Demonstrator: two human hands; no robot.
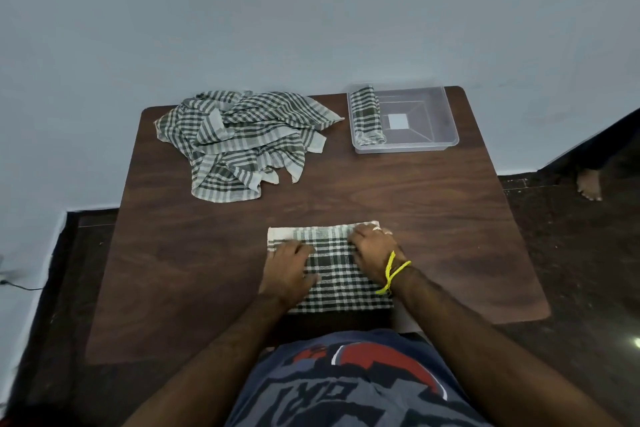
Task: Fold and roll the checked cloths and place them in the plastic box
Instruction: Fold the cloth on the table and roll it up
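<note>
My left hand and right hand press flat on the folded green-and-white checked cloth under them, holding nothing, so next I think I roll it up.

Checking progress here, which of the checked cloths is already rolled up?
The rolled cloth lying along the left side of the plastic box. The folded cloth under both hands lies flat; the pile is crumpled.
</note>
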